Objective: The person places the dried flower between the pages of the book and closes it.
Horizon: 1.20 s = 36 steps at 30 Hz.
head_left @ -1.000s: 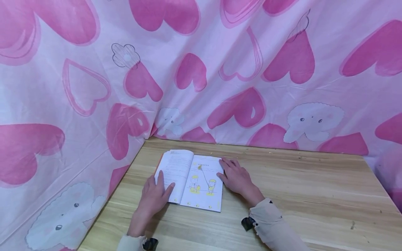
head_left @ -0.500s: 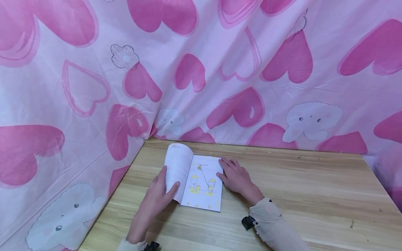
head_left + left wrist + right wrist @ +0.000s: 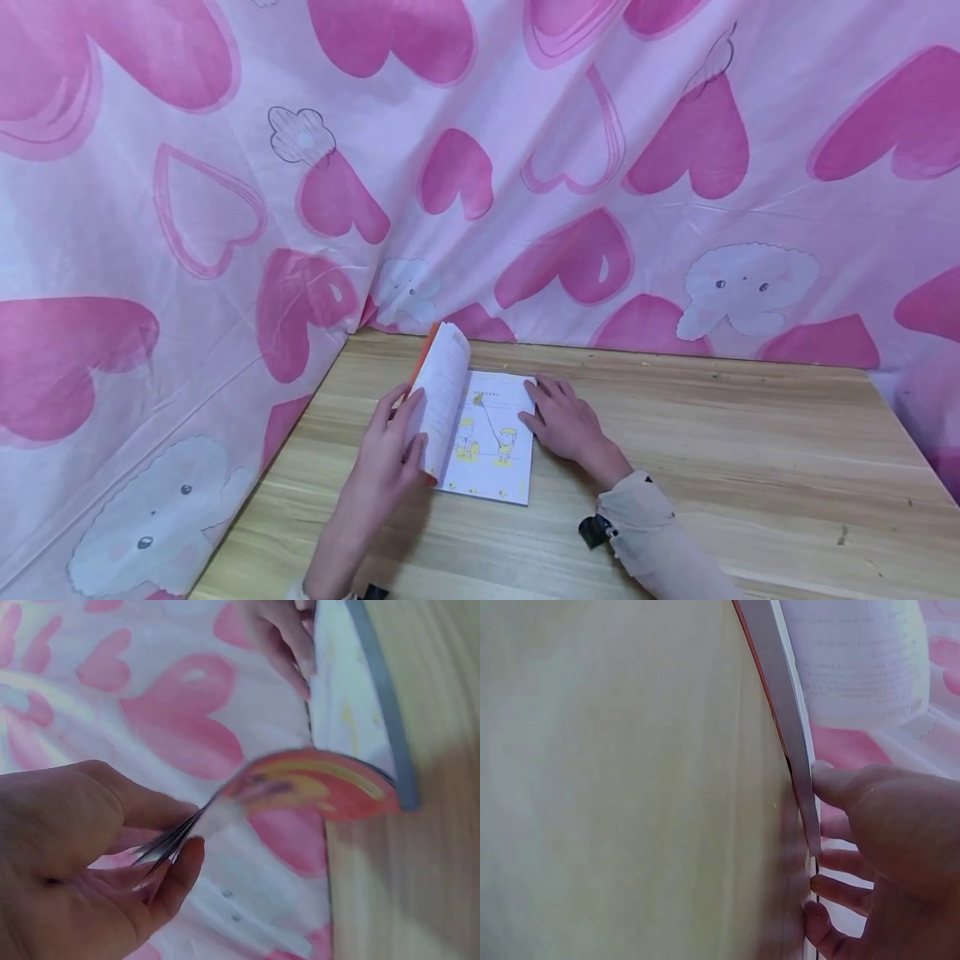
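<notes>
A book lies open on the table, its right page showing two yellow-and-white cartoon figures. My left hand pinches the raised left pages together with the orange-red cover between thumb and fingers. That side stands up and curves toward the right page. In the left wrist view the pages bend from the left hand's fingertips over to the spine. My right hand rests at the right page's upper right edge. In the right wrist view its thumb touches the thick page block, with the other fingers beside the book's corner.
The wooden table stretches to the right and in front of the book. A pink cloth printed with hearts hangs along the table's back and left edges. Black straps sit at both wrists.
My left hand has gone from lying on the left page to lifting it with the cover, up and to the right. The right hand stays at the right page's edge.
</notes>
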Motion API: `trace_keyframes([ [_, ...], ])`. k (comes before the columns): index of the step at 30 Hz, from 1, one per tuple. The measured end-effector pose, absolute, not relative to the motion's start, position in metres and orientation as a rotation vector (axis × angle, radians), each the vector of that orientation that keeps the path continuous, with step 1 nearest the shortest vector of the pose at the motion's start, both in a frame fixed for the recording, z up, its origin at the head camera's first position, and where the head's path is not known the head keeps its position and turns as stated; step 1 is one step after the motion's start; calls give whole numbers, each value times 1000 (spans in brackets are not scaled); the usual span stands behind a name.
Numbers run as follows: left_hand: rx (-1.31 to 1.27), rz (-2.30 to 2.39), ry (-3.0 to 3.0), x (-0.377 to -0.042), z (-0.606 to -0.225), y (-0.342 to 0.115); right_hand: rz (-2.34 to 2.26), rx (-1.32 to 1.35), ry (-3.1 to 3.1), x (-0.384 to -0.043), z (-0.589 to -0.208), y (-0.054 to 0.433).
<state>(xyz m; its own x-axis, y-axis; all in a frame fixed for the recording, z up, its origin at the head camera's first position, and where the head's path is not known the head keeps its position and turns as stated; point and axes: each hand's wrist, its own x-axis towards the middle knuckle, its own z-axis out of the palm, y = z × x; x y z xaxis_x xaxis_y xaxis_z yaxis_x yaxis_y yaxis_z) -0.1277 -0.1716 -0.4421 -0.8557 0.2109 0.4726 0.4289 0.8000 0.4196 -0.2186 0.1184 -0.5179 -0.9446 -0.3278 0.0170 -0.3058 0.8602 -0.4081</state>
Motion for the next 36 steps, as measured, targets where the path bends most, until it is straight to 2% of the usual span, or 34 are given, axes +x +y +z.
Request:
trace_keyframes([
  [8, -647, -813, -2612, -129, -430, -138, -670, -539, 2957, -221, -519, 126],
  [17, -792, -949, -2894, -146, -454, -106, -708, -597, 2933, -222, -523, 130],
  [28, -858, -938, -2979, -149, -472, -91, -798, -632, 2925, -220, -529, 136],
  [36, -901, -758, -3022, -147, -478, -82, -941, -617, 2782, -217, -532, 144],
])
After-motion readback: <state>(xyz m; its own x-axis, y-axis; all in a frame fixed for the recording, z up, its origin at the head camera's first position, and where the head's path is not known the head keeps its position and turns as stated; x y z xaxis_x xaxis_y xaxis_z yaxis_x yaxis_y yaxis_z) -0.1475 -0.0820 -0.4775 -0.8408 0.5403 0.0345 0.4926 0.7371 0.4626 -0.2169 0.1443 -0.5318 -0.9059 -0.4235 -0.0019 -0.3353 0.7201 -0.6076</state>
